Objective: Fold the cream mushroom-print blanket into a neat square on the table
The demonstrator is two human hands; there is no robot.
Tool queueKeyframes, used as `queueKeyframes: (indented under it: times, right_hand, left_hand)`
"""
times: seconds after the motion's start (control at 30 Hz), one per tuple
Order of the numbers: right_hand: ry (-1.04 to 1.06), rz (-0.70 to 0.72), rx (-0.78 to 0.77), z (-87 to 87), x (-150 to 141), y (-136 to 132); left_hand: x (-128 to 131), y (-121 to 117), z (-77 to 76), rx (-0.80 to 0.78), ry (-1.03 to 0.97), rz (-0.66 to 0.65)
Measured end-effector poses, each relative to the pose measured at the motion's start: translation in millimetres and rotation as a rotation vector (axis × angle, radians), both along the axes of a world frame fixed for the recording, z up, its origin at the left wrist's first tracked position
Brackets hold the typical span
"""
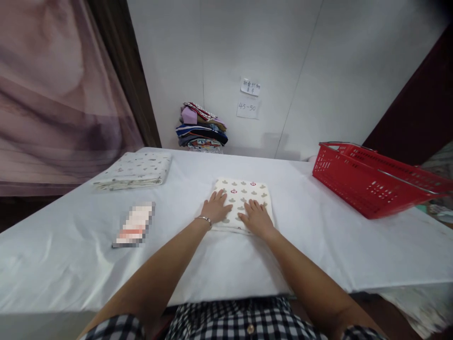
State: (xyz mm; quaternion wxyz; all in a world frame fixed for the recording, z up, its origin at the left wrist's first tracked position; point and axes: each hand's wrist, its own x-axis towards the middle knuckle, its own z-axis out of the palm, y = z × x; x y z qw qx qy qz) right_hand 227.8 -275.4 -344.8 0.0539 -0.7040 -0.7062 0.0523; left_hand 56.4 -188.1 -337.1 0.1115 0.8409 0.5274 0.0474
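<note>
At the near middle of the white-covered table (230, 269), I have the folded printed cloth (239, 197) straight ahead, lying flat with its long edges running away from the body. The left hand (215, 208) presses on its left side and the right hand (257, 218) on its near right part, both wide, palms down, fingers spread, gripping nothing.

I judge the cloth light, soft and limp, not fragile, with layers apt to slide or open if only the top is pinched. I would take it from 2 opposite sides, fingers under every layer and thumbs on top.

Off to the left lie a second folded cloth (141, 167) and, nearer, a flat phone-like thing (136, 224); to the right stands a red basket (368, 182). A stack of textiles (202, 130) sits beyond the far edge.

The hands cover parts of the print, and I can't count the layers or see the underside. The phone-like thing is pixelated, the basket's inside is mostly hidden by its wall, and the upper of the 2 paper notes (250, 87) is hard for me to read.
</note>
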Motion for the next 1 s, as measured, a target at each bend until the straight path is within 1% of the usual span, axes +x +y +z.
queueKeyframes:
  times: [0.07,0.17,0.2,0.3,0.37,0.47,0.57,0.63,0.73,0.8,0.87,0.93,0.97,1.0]
  right_hand:
    - [0.022,0.002,-0.030,3.3,-1.2,1.4]
    - [0.100,-0.006,-0.092,12.9,2.8,9.7]
    - [0.122,-0.020,-0.081,16.6,6.7,14.4]
    - [0.116,-0.095,0.051,22.7,25.8,31.7]
    - [0.099,-0.151,0.056,19.1,40.8,41.9]
    - [0.126,-0.207,-0.030,4.7,56.9,50.2]
    - [0.186,-0.209,-0.024,-9.4,61.6,52.6]
    - [0.251,-0.200,-0.002,-15.0,61.5,53.8]
    - [0.471,-0.205,0.082,-19.0,64.9,54.2]
    - [0.614,-0.228,0.127,-20.0,73.7,50.7]
    - [0.774,-0.316,0.219,-19.7,87.5,42.4]
    - [0.980,-0.460,0.348,-17.3,103.1,30.4]
    - [1.082,-0.526,0.387,-15.3,110.0,24.2]
    - [1.157,-0.570,0.391,-12.8,115.6,18.5]
  left_hand:
    - [0.7,1.0,1.4,0.023,0.026,-0.003]
    - [1.8,0.7,-0.9,0.083,0.025,-0.010]
    - [1.9,0.1,-2.2,0.088,0.017,-0.012]
    - [1.4,-2.5,-5.0,0.073,-0.003,-0.009]
    - [0.2,-4.3,-5.2,0.062,-0.007,-0.014]
    - [-1.9,-5.0,-4.0,0.056,-0.014,-0.022]
    - [-2.0,-0.2,-0.5,0.009,-0.013,-0.024]
    - [0.4,7.0,2.4,-0.015,-0.012,-0.009]
    - [7.1,20.0,3.3,0.027,-0.022,0.014]
    - [11.3,26.4,0.3,0.031,-0.024,0.017]
    - [13.6,29.2,-4.5,0.025,-0.024,0.021]
    - [13.9,29.0,-8.6,0.045,-0.024,0.022]
    - [13.4,28.4,-9.8,0.057,-0.021,0.018]
    - [12.9,27.7,-10.4,0.066,-0.020,0.015]
